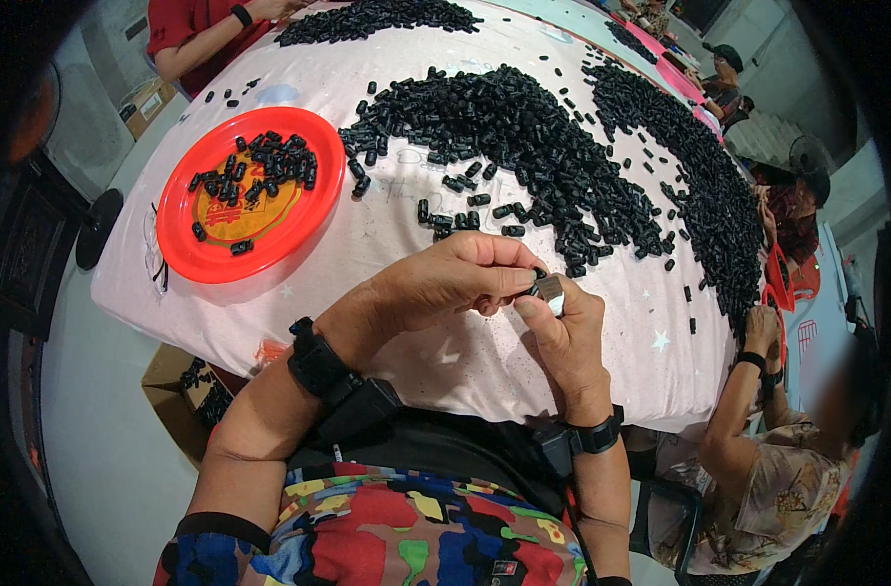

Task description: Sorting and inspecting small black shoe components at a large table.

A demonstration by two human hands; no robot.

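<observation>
My left hand (460,278) is closed in a pinch, with a small black cylindrical part (538,277) at its fingertips, mostly hidden by the fingers. Close against it, my right hand (574,337) grips a small flat metal blade (552,289) between thumb and forefinger. The blade's upper end meets the black part. Both hands are above the near side of the pink cloth-covered table (455,366). Just beyond them lies a large heap of similar black parts (504,117), with several strays near my fingers.
A red basin (184,239) with black parts stands at the left. A second heap (704,195) runs along the right edge. An open cardboard box (172,391) is below the table's left corner. One co-worker (777,479) sits at the right, another (196,44) at the far left.
</observation>
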